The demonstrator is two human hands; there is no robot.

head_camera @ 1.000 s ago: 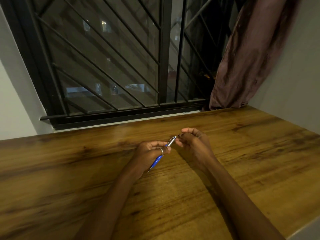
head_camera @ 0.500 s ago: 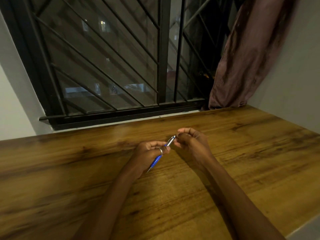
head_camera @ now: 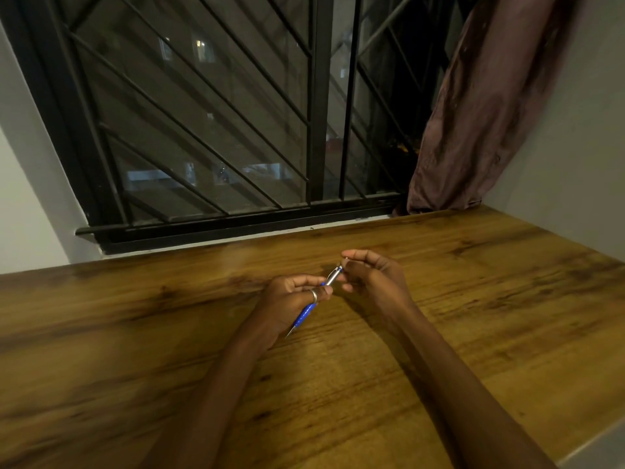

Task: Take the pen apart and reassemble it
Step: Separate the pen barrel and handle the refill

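Note:
A blue pen (head_camera: 305, 314) with a silver upper end and a pointed tip slants above the wooden table (head_camera: 473, 316). My left hand (head_camera: 291, 304), a ring on one finger, grips the pen around its middle, so the blue lower part and tip stick out below the hand. My right hand (head_camera: 375, 277) pinches the silver top end of the pen with fingertips. The pen's middle is hidden inside my left fist. Whether a small part is between my right fingertips I cannot tell.
A black barred window (head_camera: 209, 130) runs along the table's far edge. A brown curtain (head_camera: 480, 113) hangs at the back right, next to a grey wall (head_camera: 581, 137). The table's front right edge (head_camera: 588, 445) is near my right forearm.
Almost nothing differs. Both hands keep the same hold on the pen; the right fingertips have shifted slightly at the silver end.

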